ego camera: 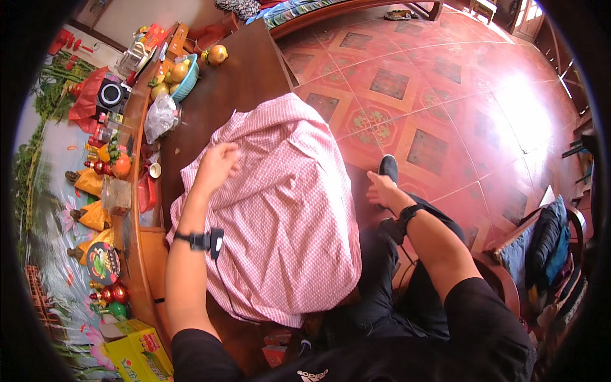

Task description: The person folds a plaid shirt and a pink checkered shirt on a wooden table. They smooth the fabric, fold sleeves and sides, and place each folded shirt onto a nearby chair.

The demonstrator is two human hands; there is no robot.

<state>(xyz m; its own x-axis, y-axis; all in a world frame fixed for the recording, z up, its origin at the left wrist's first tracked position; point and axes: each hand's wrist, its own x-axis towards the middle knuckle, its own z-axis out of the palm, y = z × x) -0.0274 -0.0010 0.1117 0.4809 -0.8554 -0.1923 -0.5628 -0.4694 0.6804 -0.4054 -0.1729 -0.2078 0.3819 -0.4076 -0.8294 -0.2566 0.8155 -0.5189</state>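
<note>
A pink-and-white checked cloth garment (286,215), rumpled and with folds across its upper part, lies over the dark wooden table and hangs past its edge. My left hand (219,164) is over the garment's left part, fingers loosely curled and nothing visible in them; whether it touches the fabric I cannot tell. To the right of the garment, my right hand (380,190) is in the air above my leg and shoe, fingers apart and holding nothing. Both forearms wear black straps with small devices.
On the dark wooden table (238,62) stand a blue basket (188,79) of fruit, a single round fruit (217,55) and a clear plastic bag (161,117). A small white cup (154,170) is at the left. Folded clothes (546,248) rest on a chair at the right.
</note>
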